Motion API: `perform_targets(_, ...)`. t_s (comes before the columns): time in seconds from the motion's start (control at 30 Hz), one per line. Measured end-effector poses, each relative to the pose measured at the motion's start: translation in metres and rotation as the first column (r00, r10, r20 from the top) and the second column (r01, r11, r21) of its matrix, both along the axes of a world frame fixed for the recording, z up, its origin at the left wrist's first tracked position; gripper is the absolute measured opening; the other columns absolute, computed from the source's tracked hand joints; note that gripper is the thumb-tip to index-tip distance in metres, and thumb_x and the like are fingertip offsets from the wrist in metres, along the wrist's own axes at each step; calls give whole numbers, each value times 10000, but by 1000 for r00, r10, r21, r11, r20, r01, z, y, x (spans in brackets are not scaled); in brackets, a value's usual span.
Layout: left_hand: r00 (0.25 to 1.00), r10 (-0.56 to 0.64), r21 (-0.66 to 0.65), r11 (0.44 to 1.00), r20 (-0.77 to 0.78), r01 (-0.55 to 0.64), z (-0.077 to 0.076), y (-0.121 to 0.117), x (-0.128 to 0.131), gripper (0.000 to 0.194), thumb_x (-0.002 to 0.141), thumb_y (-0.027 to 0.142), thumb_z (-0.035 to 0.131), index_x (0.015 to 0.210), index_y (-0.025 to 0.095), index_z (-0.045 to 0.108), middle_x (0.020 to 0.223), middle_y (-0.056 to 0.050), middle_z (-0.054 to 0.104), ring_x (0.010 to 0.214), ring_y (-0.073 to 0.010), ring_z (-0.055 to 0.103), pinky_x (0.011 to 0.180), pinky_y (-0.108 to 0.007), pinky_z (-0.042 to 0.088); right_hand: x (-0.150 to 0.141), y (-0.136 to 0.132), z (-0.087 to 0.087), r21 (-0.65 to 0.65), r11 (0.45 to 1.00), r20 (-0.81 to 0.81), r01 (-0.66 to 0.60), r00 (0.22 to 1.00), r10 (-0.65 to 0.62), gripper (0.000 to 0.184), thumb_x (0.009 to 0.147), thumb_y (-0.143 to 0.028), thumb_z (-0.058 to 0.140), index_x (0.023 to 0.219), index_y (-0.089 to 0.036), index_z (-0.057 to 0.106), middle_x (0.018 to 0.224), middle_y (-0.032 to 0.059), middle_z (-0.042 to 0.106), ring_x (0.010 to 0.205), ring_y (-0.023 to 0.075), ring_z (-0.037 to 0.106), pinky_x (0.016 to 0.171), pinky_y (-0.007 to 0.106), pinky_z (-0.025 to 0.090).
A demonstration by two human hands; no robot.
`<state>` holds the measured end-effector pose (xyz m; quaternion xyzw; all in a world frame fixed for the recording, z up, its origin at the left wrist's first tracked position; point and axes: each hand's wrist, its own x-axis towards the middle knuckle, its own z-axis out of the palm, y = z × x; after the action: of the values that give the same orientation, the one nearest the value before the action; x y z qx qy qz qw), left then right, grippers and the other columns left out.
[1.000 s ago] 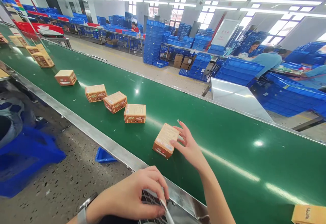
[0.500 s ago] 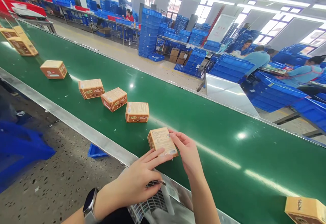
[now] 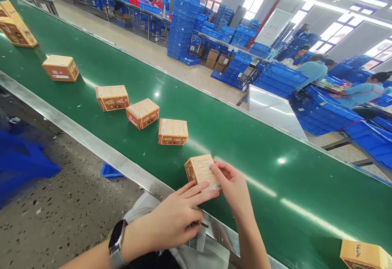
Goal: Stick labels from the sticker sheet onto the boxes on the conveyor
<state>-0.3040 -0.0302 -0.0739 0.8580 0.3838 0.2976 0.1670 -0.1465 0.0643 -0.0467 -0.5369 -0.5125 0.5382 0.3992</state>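
Note:
A small orange-and-tan carton [image 3: 199, 171] sits on the green conveyor belt [image 3: 245, 146] near its front steel rail. My right hand [image 3: 231, 183] is curled over the carton's right side and grips it. My left hand [image 3: 177, 216], with a watch on the wrist, stretches two fingers along the carton's near edge while its other fingers pinch a strip of printed labels [image 3: 196, 240]. Under that hand lies a white plastic bag [image 3: 196, 256].
Several more cartons [image 3: 172, 132] lie in a row along the belt to the left, and one [image 3: 364, 256] is at the bottom right. Blue crates [image 3: 183, 36] and seated workers [image 3: 315, 71] fill the far side. A blue tray [image 3: 110, 172] lies on the floor.
My right hand turned the carton and drew it toward the front rail. My left hand left the label sheet area and reached up to touch the carton. The view shifted slightly right.

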Motion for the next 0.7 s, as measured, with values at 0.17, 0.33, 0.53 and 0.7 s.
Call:
perform_targets(0.17,999,-47,-34,998,-1,47,1,1,7,148,813,77,602,761,160,713,1561,-73,417,1452,-259,364,1240,-406,233,5,-10,-7,136,989,175,55,981,-78,364,720,-561,715,775,-207,649,877,93,756,816,258,711,673,347,567)
perform_targets(0.33,993,-109,-32,993,34,110,4,3,10,165,836,66,582,749,145,698,1567,-104,399,1463,-270,342,1244,-419,218,11,-2,-1,217,966,330,138,921,-206,495,701,-565,701,1019,-211,568,757,52,740,698,249,714,618,348,557)
perform_targets(0.53,942,54,-265,963,332,38,11,-5,1,138,911,155,578,882,154,714,1213,-114,721,1168,-238,657,1028,-330,499,27,-15,10,510,860,480,26,821,-310,305,869,-459,545,1013,-200,619,922,103,750,790,248,720,632,348,564)
perform_targets(0.7,829,403,-633,770,387,-79,22,-9,-6,245,922,309,576,762,159,684,635,17,658,576,-114,568,556,-194,451,22,-59,21,710,608,523,-356,844,-116,132,974,-271,538,997,-234,663,1022,63,737,939,192,711,810,291,578)
